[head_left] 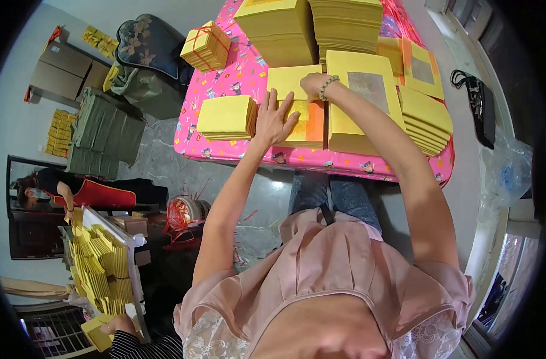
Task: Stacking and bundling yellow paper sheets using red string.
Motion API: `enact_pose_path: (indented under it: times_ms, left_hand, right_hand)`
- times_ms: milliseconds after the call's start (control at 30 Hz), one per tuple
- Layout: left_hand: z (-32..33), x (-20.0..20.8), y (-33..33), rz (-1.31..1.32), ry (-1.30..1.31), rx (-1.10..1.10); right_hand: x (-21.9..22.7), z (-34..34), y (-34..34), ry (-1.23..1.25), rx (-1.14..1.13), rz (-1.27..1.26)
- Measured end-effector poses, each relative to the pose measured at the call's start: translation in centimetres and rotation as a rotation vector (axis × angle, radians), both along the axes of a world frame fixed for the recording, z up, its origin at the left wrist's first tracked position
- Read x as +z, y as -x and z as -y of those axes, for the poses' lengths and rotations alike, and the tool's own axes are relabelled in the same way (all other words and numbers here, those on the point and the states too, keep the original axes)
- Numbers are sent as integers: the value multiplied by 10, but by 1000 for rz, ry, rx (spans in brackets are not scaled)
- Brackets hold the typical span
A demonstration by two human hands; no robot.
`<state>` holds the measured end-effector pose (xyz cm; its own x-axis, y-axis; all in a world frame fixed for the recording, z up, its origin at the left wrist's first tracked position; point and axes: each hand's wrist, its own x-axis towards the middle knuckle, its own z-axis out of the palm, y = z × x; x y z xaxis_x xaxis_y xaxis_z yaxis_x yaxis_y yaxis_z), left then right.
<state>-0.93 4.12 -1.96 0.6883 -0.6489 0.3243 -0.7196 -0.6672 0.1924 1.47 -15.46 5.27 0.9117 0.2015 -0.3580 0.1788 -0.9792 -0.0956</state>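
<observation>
My left hand [274,121] lies flat with fingers spread on a stack of yellow paper sheets [298,139] that has an orange section on top. A yellow paper flap [283,78] covers the far part of that stack. Against the flap's right edge, my right hand [316,87] is closed with the knuckles up and a bead bracelet at the wrist; whatever its fingers hold is hidden. Just left of my left hand sits a smaller yellow paper stack [225,116]. Beneath my right forearm is a taller stack [352,128] whose top sheet carries a grey square.
Tall yellow stacks [347,30] stand at the far side of the pink patterned table [219,152]. A bundle tied with red string [206,46] is at the far left, fanned yellow sheets [427,119] at the right. Other people work at a side table [138,281] at left.
</observation>
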Motion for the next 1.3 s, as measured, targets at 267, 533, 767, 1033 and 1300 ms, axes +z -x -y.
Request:
enact_pose_path:
  times_ms: [267,533,767,1033,1300]
  left_hand:
    - [4,0,0,-9,-7,7]
    - [6,0,1,-62,6,3]
    - [6,1,0,-90,28,7]
    - [2,1,-2,-60,-52,15]
    - [0,10,-1,-153,80,61]
  right_hand:
    - [-3,6,-1,73,49,-2]
    - [16,3,9,14,6,-105]
    - [-4,8,-7,16,96,-113]
    - [-5,4,-14,53,79,-109]
    - [-14,14,-5,-4,205,303]
